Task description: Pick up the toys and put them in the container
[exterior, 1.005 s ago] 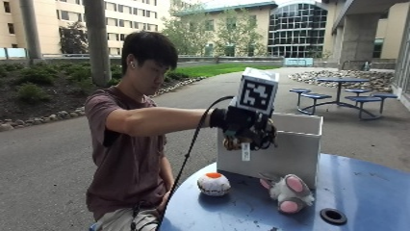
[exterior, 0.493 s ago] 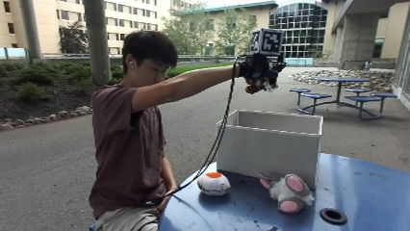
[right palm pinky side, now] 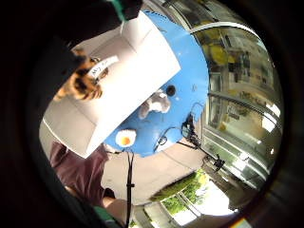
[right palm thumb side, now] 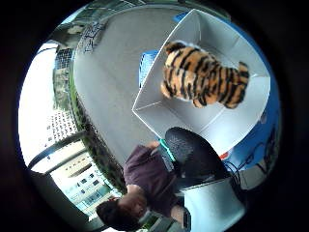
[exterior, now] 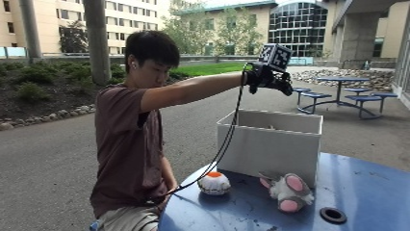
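The round white plush toy with an orange top (exterior: 214,182) lies on the blue round table (exterior: 359,185). The gloved right hand (exterior: 269,79), fingers released, is raised above the white open-topped rectangular container (exterior: 269,144). The orange-and-black striped plush tiger (right palm thumb side: 205,76) is in that container; its white tag's (right palm pinky side: 103,67) writing is unreadable. The white-and-pink plush rabbit (exterior: 288,191) lies just beside the container.

Paved courtyard (exterior: 57,159), buildings (exterior: 128,19), perhaps overcast.

Outside cam sits low, just across the blue desk (exterior: 371,192), facing the white box (exterior: 269,144) & the person behind it. Both palm cams look down from high above the box (right palm thumb side: 212,121), sharing box & desk (right palm pinky side: 190,61).
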Available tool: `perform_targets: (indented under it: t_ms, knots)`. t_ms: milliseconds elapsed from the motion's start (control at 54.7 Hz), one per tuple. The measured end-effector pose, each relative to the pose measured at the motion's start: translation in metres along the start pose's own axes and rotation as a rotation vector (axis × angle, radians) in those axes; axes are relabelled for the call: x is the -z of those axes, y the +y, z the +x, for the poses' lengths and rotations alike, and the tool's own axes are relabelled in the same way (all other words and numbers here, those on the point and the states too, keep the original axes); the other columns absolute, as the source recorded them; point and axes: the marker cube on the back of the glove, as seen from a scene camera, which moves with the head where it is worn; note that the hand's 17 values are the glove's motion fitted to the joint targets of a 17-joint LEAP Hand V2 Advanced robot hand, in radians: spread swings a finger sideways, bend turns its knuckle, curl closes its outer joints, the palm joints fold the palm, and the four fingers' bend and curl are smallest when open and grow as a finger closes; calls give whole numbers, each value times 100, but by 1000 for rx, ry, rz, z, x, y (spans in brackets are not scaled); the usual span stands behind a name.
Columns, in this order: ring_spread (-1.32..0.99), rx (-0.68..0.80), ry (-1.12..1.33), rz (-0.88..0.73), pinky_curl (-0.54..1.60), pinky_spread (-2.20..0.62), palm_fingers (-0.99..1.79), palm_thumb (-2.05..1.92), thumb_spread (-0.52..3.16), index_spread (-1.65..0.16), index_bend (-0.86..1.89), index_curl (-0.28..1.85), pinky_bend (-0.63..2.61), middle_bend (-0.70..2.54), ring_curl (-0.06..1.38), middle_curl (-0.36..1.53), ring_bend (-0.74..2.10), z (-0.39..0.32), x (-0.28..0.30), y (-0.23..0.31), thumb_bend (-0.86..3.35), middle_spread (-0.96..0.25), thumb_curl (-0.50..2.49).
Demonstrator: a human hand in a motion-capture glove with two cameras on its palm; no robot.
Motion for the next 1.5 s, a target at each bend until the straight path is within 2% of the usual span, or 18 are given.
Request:
perform_targets:
  t_ms: [183, 365, 493, 621, 713, 822, 895, 950, 987, 1042, 1060, 1169, 1316, 1444, 1498]
  knots:
    - [-11, -93, 13, 26, 45, -6, -40, 12, 114, -21, 1, 43, 103, 25, 32, 43, 66, 76, -7, 44, -2, -10, 64]
    - [-7, -297, -17, 41, 40, -2, -30, 16, 123, -21, 1, 29, 91, 18, 29, 41, 54, 182, -29, 93, -1, -7, 55]
    - [-7, -324, -9, 43, 37, -1, -26, 19, 126, -21, 3, 23, 85, 17, 28, 39, 51, 233, -61, 107, -1, -7, 51]
    - [-7, -277, 18, -23, 37, 0, -27, 21, 127, -22, 4, 19, 84, 14, 28, 36, 50, 274, -129, 93, -1, -8, 47]
    - [-5, -270, -93, -75, 37, 1, -31, 23, 126, -23, 4, 17, 87, 11, 27, 34, 45, 265, -198, 44, -1, -7, 46]
    - [-2, -244, -122, -229, 38, 2, -38, 25, 125, -23, 7, 16, 90, 7, 26, 29, 34, 260, -271, 9, -1, -2, 44]
    - [0, -252, -108, -230, 39, 3, -34, 31, 125, -24, 10, 17, 98, 3, 25, 25, 27, 262, -299, -4, 1, -1, 44]
    - [1, -262, -133, -160, 42, -1, -15, 42, 129, -25, 25, 22, 112, -8, 25, 18, 28, 267, -303, -8, 8, 0, 45]
    - [-1, -268, -146, -111, 45, -16, 13, 50, 133, -24, 37, 26, 128, -15, 29, 12, 43, 270, -303, -9, 13, 1, 46]
    - [-7, -275, -135, -44, 43, -28, 38, 57, 136, -22, 46, 27, 134, -12, 32, 6, 65, 273, -304, -12, 16, -2, 46]
    - [-11, -276, -128, -20, 42, -31, 51, 60, 137, -21, 54, 30, 133, -11, 34, 4, 73, 273, -305, -13, 19, -6, 47]
    - [-26, -290, -131, 112, 40, -41, 84, 77, 146, -17, 77, 39, 124, 13, 42, 3, 94, 272, -309, -20, 30, -20, 51]
    - [-33, -308, -168, 224, 38, -42, 124, 95, 142, -10, 98, 52, 105, 43, 49, 11, 102, 264, -305, -19, 38, -27, 61]
    - [-34, -368, -251, 206, 38, -41, 134, 100, 124, -6, 103, 59, 97, 82, 55, 25, 117, 271, -285, -2, 37, -27, 72]
    - [-34, -376, -278, 193, 40, -40, 125, 90, 106, -7, 98, 61, 99, 100, 56, 32, 120, 274, -266, 11, 27, -26, 77]
